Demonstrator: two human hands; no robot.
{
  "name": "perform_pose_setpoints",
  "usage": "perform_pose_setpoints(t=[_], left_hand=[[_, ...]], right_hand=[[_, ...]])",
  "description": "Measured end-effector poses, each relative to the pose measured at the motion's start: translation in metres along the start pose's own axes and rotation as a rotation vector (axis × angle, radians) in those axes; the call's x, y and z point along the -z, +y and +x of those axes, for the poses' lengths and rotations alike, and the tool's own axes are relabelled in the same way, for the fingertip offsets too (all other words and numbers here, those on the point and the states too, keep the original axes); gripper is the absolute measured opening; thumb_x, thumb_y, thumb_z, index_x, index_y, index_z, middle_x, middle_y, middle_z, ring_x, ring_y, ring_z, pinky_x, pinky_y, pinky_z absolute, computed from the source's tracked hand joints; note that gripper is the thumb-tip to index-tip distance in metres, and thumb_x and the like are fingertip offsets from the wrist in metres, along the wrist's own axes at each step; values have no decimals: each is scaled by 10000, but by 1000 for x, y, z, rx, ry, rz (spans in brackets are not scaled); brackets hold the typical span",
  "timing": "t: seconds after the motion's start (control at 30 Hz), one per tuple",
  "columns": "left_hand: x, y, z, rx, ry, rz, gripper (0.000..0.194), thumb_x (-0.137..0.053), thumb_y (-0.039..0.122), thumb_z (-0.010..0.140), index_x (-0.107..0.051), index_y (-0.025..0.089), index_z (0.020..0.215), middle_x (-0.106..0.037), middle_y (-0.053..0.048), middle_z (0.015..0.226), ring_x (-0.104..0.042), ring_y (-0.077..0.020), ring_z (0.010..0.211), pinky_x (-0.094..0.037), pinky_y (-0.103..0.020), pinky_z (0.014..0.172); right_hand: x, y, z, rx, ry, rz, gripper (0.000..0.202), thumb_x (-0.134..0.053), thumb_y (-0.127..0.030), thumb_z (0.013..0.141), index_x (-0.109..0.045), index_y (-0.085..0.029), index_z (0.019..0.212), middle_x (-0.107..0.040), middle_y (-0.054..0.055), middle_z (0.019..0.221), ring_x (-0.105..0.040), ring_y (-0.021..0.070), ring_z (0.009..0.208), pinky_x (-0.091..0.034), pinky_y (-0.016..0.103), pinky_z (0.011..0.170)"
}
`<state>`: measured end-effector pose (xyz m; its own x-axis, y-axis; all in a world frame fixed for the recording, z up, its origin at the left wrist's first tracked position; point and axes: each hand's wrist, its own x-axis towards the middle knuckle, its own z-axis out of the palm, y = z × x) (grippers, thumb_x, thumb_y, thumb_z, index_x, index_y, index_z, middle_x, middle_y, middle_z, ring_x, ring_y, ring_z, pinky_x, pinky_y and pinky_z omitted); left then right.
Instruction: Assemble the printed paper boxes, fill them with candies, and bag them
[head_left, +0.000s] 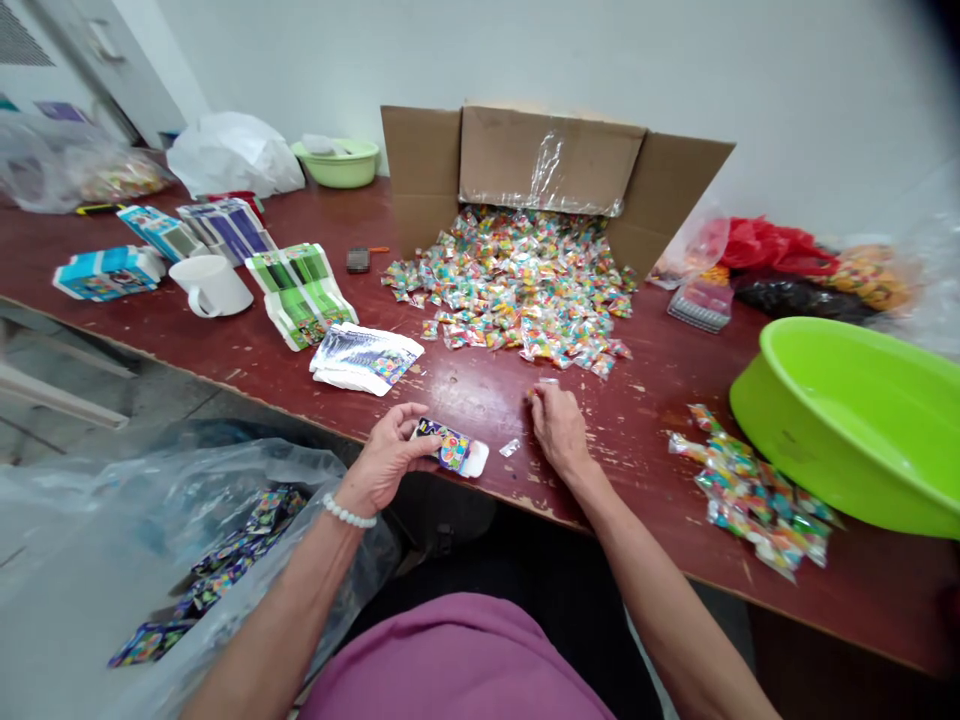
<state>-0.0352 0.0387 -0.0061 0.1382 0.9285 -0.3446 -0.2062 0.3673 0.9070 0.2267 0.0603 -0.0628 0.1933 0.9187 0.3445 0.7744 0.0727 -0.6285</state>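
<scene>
Dark red, the table [645, 420] spread across the frame, with a cardboard carton [551, 165] at upper centre and wrapped sweets [517, 285] spilling from its mouth. Near the middle, the right hand [559, 430] rested with fingers drawn narrow; whether they gripped the clear wrapper [550, 381] at their tips, I could not tell. Left of it, the left hand [386, 455] held a small box [454, 450] at lower centre, thumb on top. It was probably light, thin card, slightly slick and easily crushed, best taken by its long edges, clear of the flap. Its long axis ran mostly crosswise, dipping rightward, the white end flap [475, 460] pointing right.
</scene>
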Motion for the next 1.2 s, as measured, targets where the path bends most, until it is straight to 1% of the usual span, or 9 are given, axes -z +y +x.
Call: perform_pose_setpoints(t=[0.17,0.27,0.33,0.53,0.7,0.83,0.93,1.1,1.2], left_hand=[[-9,-7,-6,89,-84,-96,501,-843,132,619,-636,122,1075,-697,-102,1003,-702,-221,842,-620,-327,668],[-17,-14,-12,93,-123,-184,402,-826,121,651,-667,97,1019,-712,-131,1023,-697,-227,888,-616,-331,729],[-20,-17,-16,81,-128,-238,399,-835,109,640,-667,113,1002,-720,-117,1016,-697,-229,899,-614,-348,752],[-21,-23,-30,72,-153,-331,409,-873,125,607,-627,148,933,-724,-75,984,-695,-230,917,-593,-387,817],[-28,-31,-40,77,-259,-352,346,-846,131,651,-605,154,899,-710,-49,935,-691,-195,868,-580,-369,827],[-40,-42,-49,119,-428,-311,421,-813,138,683,-624,152,1059,-683,-74,1011,-667,-196,870,-577,-403,824],[-46,-45,-50,101,-501,-207,417,-762,142,715,-620,131,1107,-677,-75,974,-660,-180,800,-567,-359,779],[-43,-37,-45,-2,-445,-30,457,-624,106,742,-567,188,1188,-664,-25,931,-652,-150,727,-526,-285,713],[-40,-33,-44,-64,-400,143,410,-587,87,734,-587,200,1128,-648,-4,904,-623,-130,742,-503,-246,693]], right_hand=[[14,-31,-25,-154,37,331,381,-400,-469,969,-622,-162,1004,-691,56,843,-609,188,704,-477,290,649],[19,-57,-42,-295,-60,798,342,-604,-513,852,-638,-176,900,-676,18,780,-597,158,651,-473,261,610],[20,-69,-50,-336,-51,913,315,-694,-482,784,-643,-177,843,-672,12,762,-594,153,654,-476,264,626],[32,-78,-58,-214,76,693,226,-675,-403,828,-687,-178,815,-670,18,739,-559,147,637,-446,269,620],[43,-85,-58,-97,-32,653,161,-691,-337,818,-710,-196,743,-651,24,773,-584,171,734,-446,280,672],[38,-96,-60,-166,-68,847,147,-709,-329,801,-706,-201,728,-630,24,843,-588,167,743,-463,288,678],[34,-100,-62,-120,-79,766,117,-706,-312,803,-726,-212,745,-636,41,893,-615,197,838,-475,328,763],[45,-95,-60,71,-91,459,137,-667,-313,833,-730,-217,759,-635,93,1098,-581,267,1051,-427,439,934],[57,-93,-57,214,-283,364,156,-632,-298,869,-742,-229,784,-633,89,1169,-560,276,1109,-389,478,996]])
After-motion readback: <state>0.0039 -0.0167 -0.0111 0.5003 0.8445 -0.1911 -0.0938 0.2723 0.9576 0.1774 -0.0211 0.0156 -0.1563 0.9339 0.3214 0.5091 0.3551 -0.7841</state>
